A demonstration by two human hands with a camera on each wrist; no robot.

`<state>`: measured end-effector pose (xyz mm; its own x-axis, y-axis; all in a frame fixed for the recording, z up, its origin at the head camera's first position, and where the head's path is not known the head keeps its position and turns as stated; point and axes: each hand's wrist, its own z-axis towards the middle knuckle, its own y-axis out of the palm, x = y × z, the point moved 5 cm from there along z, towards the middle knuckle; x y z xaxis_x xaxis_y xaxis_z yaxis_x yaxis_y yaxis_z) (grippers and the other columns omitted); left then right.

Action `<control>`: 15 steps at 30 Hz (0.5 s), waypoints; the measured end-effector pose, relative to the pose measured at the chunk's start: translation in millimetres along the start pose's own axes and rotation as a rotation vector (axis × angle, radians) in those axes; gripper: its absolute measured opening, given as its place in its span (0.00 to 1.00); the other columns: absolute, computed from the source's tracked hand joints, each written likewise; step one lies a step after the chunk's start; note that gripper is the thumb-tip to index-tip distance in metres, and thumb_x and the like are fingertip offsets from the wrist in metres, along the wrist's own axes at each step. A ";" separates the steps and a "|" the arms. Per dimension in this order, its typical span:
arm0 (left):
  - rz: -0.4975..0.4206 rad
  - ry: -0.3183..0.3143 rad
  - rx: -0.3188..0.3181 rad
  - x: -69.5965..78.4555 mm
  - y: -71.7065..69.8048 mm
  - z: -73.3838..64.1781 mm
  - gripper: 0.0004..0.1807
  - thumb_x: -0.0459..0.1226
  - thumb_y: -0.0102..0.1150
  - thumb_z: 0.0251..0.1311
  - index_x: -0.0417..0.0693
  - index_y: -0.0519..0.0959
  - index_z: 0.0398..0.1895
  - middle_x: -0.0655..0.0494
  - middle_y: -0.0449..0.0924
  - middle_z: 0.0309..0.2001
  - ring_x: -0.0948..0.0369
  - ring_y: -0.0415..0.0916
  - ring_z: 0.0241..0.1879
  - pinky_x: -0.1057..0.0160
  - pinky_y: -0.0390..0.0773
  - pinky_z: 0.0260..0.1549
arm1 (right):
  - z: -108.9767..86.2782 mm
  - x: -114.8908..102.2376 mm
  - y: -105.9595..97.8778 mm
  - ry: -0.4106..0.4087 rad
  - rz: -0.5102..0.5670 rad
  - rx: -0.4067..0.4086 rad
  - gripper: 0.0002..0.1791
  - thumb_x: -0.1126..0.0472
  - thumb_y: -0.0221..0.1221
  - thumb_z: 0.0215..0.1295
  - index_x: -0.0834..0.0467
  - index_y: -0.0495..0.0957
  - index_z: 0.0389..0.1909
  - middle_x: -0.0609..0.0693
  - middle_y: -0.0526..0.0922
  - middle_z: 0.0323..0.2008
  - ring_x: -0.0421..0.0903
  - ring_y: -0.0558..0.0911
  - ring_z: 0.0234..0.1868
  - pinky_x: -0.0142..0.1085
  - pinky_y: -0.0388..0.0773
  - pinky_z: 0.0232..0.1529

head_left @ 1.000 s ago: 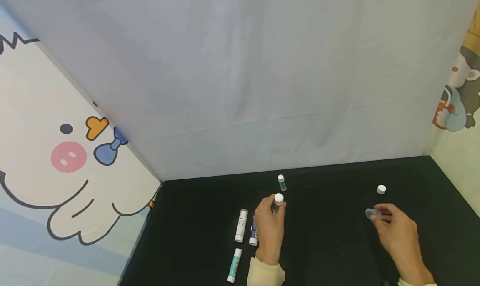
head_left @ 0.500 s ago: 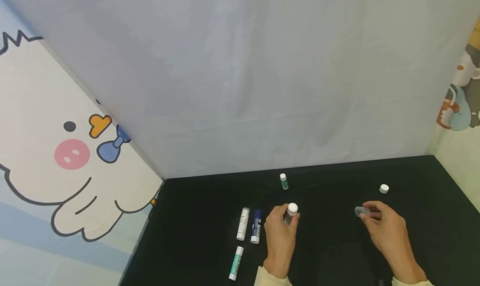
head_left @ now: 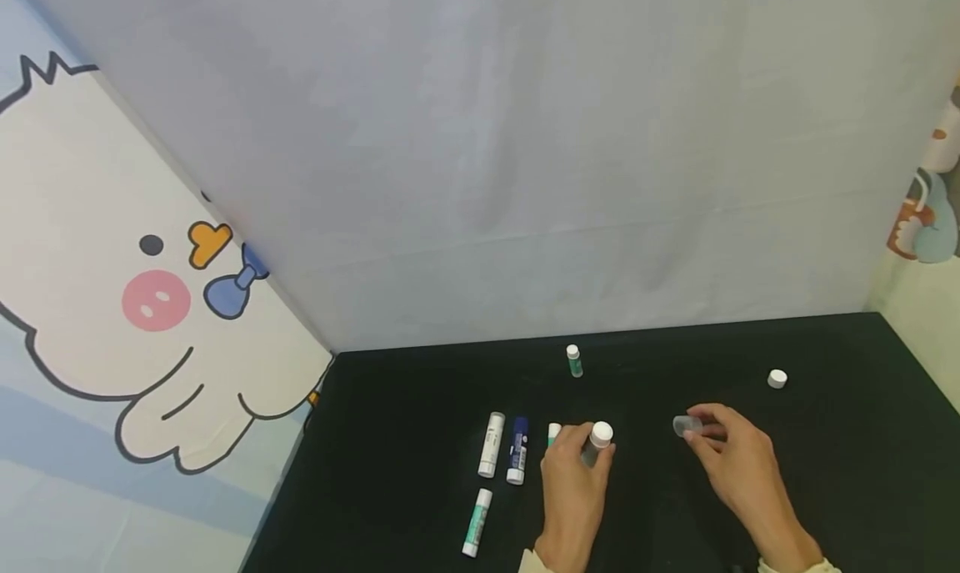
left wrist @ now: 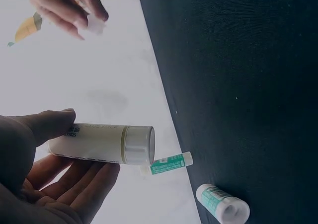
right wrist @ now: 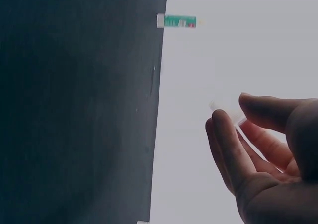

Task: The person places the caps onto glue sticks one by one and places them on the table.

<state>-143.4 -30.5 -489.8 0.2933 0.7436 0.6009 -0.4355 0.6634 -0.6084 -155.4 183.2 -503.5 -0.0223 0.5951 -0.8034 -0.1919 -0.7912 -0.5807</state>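
Observation:
My left hand holds a white glue stick between thumb and fingers, its white end facing up in the head view. The left wrist view shows small print along its barrel and a clear band at one end. My right hand pinches a small translucent cap between thumb and fingertips, to the right of the glue stick and apart from it. In the right wrist view, the fingers hide much of that cap. Just behind my left hand, a green-and-white glue stick is partly covered.
On the black table, a white glue stick, a blue one and a green-and-white one stand at the left. A small green stick stands at the back. A short white cap sits at the right.
My right hand has moved left with the translucent cap. My left hand has moved right and nearer with the glue stick, uncovering the blue glue stick and part of a green-and-white one.

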 end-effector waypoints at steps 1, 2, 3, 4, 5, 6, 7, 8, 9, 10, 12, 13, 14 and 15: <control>0.001 0.003 0.001 0.3 -0.8 -0.7 0.16 0.30 0.84 0.43 0.45 0.88 0.37 0.57 0.87 0.34 0.61 0.87 0.34 0.61 0.84 0.33 | -0.7 -2.4 2.2 0.000 0.007 -0.007 0.15 0.72 0.68 0.65 0.68 0.82 0.52 0.68 0.85 0.48 0.64 0.89 0.45 0.46 0.87 0.37; 0.001 0.005 0.002 0.4 -1.3 -1.4 0.16 0.30 0.84 0.43 0.45 0.88 0.37 0.57 0.87 0.34 0.61 0.87 0.34 0.61 0.84 0.33 | -1.2 -4.6 4.4 0.000 0.011 -0.017 0.15 0.72 0.68 0.65 0.68 0.82 0.52 0.68 0.85 0.48 0.64 0.89 0.45 0.46 0.87 0.37; 0.002 0.008 0.003 0.4 -2.1 -2.0 0.16 0.30 0.84 0.43 0.45 0.88 0.36 0.57 0.87 0.33 0.61 0.86 0.34 0.61 0.84 0.33 | -1.4 -6.6 6.3 0.001 0.016 -0.028 0.15 0.72 0.68 0.65 0.68 0.81 0.52 0.68 0.85 0.48 0.64 0.89 0.46 0.47 0.87 0.38; 0.000 0.008 0.003 0.2 -2.7 -2.6 0.16 0.29 0.84 0.43 0.45 0.88 0.36 0.57 0.87 0.33 0.61 0.86 0.34 0.61 0.84 0.33 | -1.7 -8.6 7.7 0.001 0.021 -0.032 0.15 0.72 0.68 0.65 0.68 0.82 0.52 0.68 0.85 0.48 0.64 0.89 0.46 0.47 0.87 0.39; -0.002 0.007 0.004 0.0 -3.4 -3.0 0.16 0.29 0.84 0.43 0.46 0.88 0.36 0.57 0.87 0.33 0.61 0.86 0.33 0.61 0.84 0.33 | -2.0 -10.6 8.8 -0.003 0.023 -0.032 0.15 0.72 0.69 0.65 0.68 0.82 0.52 0.68 0.85 0.48 0.63 0.89 0.46 0.47 0.87 0.39; -0.002 0.007 0.005 -0.5 -3.9 -3.4 0.16 0.29 0.84 0.43 0.46 0.88 0.36 0.57 0.87 0.33 0.61 0.86 0.33 0.62 0.84 0.33 | -2.0 -12.3 9.7 -0.009 0.026 -0.029 0.15 0.72 0.69 0.64 0.68 0.82 0.52 0.68 0.85 0.48 0.63 0.89 0.46 0.47 0.87 0.39; 0.000 0.007 0.006 -0.9 -4.6 -3.6 0.16 0.29 0.84 0.43 0.46 0.88 0.36 0.57 0.87 0.33 0.61 0.86 0.33 0.62 0.83 0.32 | -2.2 -14.2 10.5 -0.012 0.027 -0.029 0.15 0.72 0.69 0.64 0.68 0.82 0.51 0.68 0.85 0.48 0.63 0.89 0.46 0.47 0.87 0.40; 0.002 0.007 0.006 -1.4 -5.0 -3.8 0.16 0.29 0.84 0.43 0.46 0.88 0.36 0.57 0.87 0.33 0.61 0.86 0.33 0.62 0.83 0.32 | -2.0 -15.5 11.5 -0.012 0.027 -0.035 0.15 0.72 0.69 0.64 0.68 0.82 0.52 0.68 0.85 0.48 0.64 0.89 0.46 0.48 0.87 0.40; 0.005 0.007 0.006 -1.8 -5.4 -4.0 0.16 0.29 0.84 0.43 0.46 0.88 0.36 0.57 0.87 0.33 0.61 0.86 0.33 0.61 0.83 0.32 | -1.8 -16.7 12.3 -0.012 0.030 -0.040 0.16 0.72 0.69 0.65 0.68 0.82 0.52 0.68 0.85 0.49 0.64 0.89 0.47 0.48 0.87 0.41; 0.007 0.007 0.008 -2.1 -6.1 -4.2 0.16 0.29 0.84 0.43 0.46 0.88 0.35 0.57 0.87 0.33 0.61 0.86 0.33 0.61 0.83 0.32 | -1.9 -17.8 13.2 -0.010 0.031 -0.044 0.16 0.72 0.69 0.65 0.68 0.82 0.52 0.68 0.85 0.49 0.64 0.89 0.47 0.48 0.87 0.41; 0.014 0.006 0.008 -2.7 -7.1 -4.6 0.16 0.29 0.84 0.42 0.45 0.88 0.35 0.57 0.87 0.33 0.60 0.86 0.33 0.61 0.83 0.32 | -2.1 -20.0 15.0 -0.008 0.033 -0.054 0.16 0.72 0.69 0.65 0.68 0.81 0.53 0.68 0.85 0.49 0.64 0.88 0.47 0.47 0.87 0.41; 0.016 0.004 0.007 -2.9 -7.5 -4.8 0.16 0.29 0.84 0.42 0.45 0.88 0.35 0.57 0.87 0.32 0.60 0.86 0.32 0.61 0.83 0.32 | -2.1 -21.0 15.8 -0.008 0.036 -0.058 0.16 0.73 0.69 0.65 0.69 0.81 0.53 0.68 0.84 0.49 0.64 0.88 0.48 0.47 0.87 0.42; 0.016 0.002 0.006 -3.1 -8.0 -5.1 0.16 0.29 0.84 0.42 0.45 0.88 0.35 0.57 0.87 0.32 0.61 0.86 0.32 0.61 0.83 0.32 | -2.2 -22.1 16.6 -0.009 0.039 -0.060 0.16 0.73 0.69 0.65 0.69 0.81 0.53 0.68 0.85 0.49 0.64 0.88 0.48 0.47 0.87 0.42; 0.017 0.001 0.005 -3.1 -8.4 -5.3 0.16 0.29 0.84 0.42 0.45 0.88 0.35 0.57 0.87 0.32 0.60 0.86 0.32 0.61 0.83 0.32 | -2.4 -23.1 17.4 -0.010 0.042 -0.063 0.16 0.73 0.69 0.65 0.69 0.81 0.53 0.68 0.85 0.49 0.63 0.88 0.48 0.47 0.87 0.42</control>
<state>-136.1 -37.9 -489.4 0.2868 0.7546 0.5902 -0.4448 0.6506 -0.6156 -155.8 155.3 -495.3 -0.0388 0.5622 -0.8261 -0.1288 -0.8226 -0.5538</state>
